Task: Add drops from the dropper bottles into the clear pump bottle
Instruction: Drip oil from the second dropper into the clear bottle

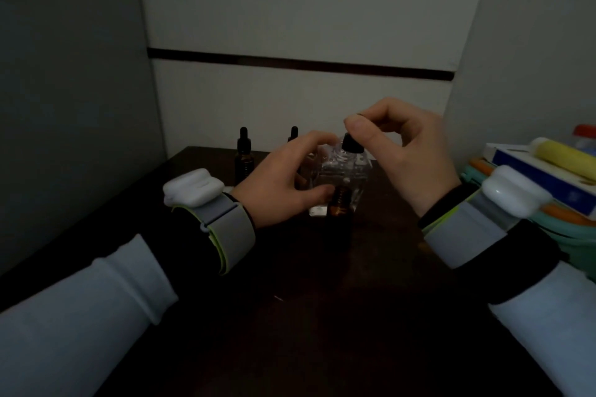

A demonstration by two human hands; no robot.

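Observation:
A clear square pump bottle (342, 177) stands in the middle of the dark table, its top open. My left hand (283, 184) wraps around its left side. My right hand (403, 151) pinches the black rubber bulb of a dropper (351, 142) right above the clear bottle's mouth. An uncapped amber dropper bottle (340, 213) stands just in front of the clear bottle. Two more amber dropper bottles with black dropper caps, one (243, 155) at the left and one (293, 135) half hidden by my left hand, stand behind.
The dark table (290, 316) sits in a corner between pale walls. At the right edge is a stack of boxes and coloured trays (548, 177) with a yellow tube on top. The scene is dim.

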